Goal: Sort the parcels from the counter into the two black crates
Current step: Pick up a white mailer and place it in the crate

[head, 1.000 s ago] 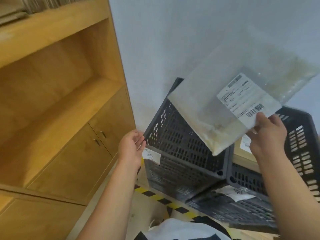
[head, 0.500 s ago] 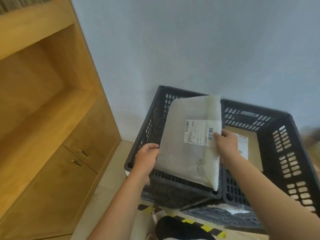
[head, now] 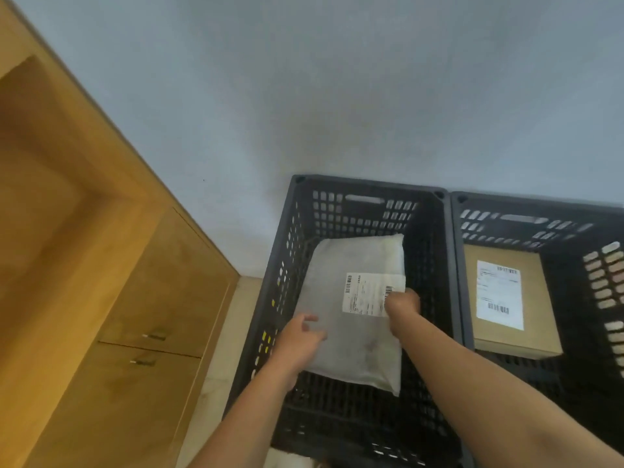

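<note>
1. The grey plastic mailer (head: 351, 319) is flat and wrinkled, with a white barcode label (head: 364, 293) near its 3 o'clock edge. It is inside the left black crate (head: 364, 204); whether it touches the crate floor, I cannot tell.
2. My left hand (head: 299, 342) grips its 8 o'clock edge, thumb on top. My right hand (head: 403, 304) pinches the 3 o'clock edge at the label.
3. At 3 o'clock, the right black crate (head: 526, 214) holds a labelled brown box (head: 537, 339).
4. A wooden cabinet (head: 152, 315) stands at 9 o'clock.
</note>
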